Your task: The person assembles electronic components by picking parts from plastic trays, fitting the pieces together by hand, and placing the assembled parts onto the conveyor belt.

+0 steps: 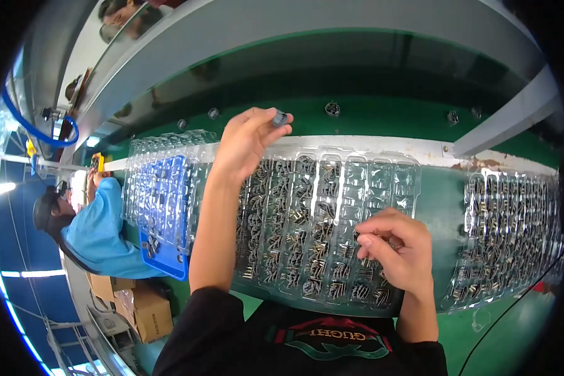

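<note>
My left hand (247, 141) reaches over the white rail at the belt's near edge. Its fingers are closed round a small grey cylindrical part (279, 118). Lower and to the right, my right hand (398, 247) is above a clear plastic tray (373, 182). Its thumb and index finger are pinched together, with a tiny dark bit at their tips that is too small to name. Rows of small dark and brassy metal pieces (299, 216) fill the left and near pockets of this tray; several pockets at its far right hold none.
Beyond the rail (363, 144), a green belt (395, 116) carries several small parts (332, 109). A second filled tray (507, 238) lies at right. Clear trays overlap a blue bin (164, 257) at left, near a co-worker in blue (103, 225). A grey post (514, 122) slants at right.
</note>
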### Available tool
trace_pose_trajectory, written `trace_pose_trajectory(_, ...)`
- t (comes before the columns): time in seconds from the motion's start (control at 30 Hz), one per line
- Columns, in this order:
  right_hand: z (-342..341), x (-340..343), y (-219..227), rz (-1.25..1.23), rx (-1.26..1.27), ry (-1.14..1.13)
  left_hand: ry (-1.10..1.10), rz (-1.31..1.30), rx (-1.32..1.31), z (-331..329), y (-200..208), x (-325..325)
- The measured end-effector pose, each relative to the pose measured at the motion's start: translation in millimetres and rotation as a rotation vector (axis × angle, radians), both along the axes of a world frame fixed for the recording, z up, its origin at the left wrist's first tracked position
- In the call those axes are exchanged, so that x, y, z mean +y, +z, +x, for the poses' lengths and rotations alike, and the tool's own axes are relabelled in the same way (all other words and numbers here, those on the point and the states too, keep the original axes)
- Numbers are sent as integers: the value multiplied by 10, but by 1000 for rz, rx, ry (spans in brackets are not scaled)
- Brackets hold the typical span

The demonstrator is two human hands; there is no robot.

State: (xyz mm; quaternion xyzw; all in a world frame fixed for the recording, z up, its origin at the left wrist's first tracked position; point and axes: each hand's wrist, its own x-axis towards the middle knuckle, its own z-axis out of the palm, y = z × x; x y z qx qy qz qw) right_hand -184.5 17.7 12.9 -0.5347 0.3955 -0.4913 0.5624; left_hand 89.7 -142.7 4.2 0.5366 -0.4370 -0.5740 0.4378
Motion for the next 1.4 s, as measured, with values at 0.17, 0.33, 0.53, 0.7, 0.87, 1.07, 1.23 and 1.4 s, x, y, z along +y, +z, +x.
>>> trace_pose_trajectory(0.17, -17, 31, 33, 277, -253, -133, -96, 187, 757, -574, 77, 740)
trace_pose_trajectory(0.33, -22, -47, -83, -87, 13, -210, -271, 270, 929, -819, 100, 1144)
trace_pose_trajectory(0.53, 17, -104, -157, -342, 103, -408, -229, 292, 984, -933, -8, 1317)
trace_pose_trajectory(0.7, -29, -41, -88, -378, 306, -485, -182, 235, 908, -956, -26, 1375)
trace_pose_trajectory(0.87, 22, -48, -92, -464, 320, -467, -182, 27, 596, -1048, 3, 1436)
trace_pose_trajectory(1.07, 29, -41, -89, -526, 378, -487, -292, -70, 589, -1007, -121, 1436)
trace_pose_trajectory(1.23, 42, -51, -98, -550, 427, -487, -245, -35, 587, -1025, -99, 1456)
trace_pose_trajectory(1.4, 53, -84, -103, -569, 468, -479, -200, 1, 589, -1032, -109, 1468)
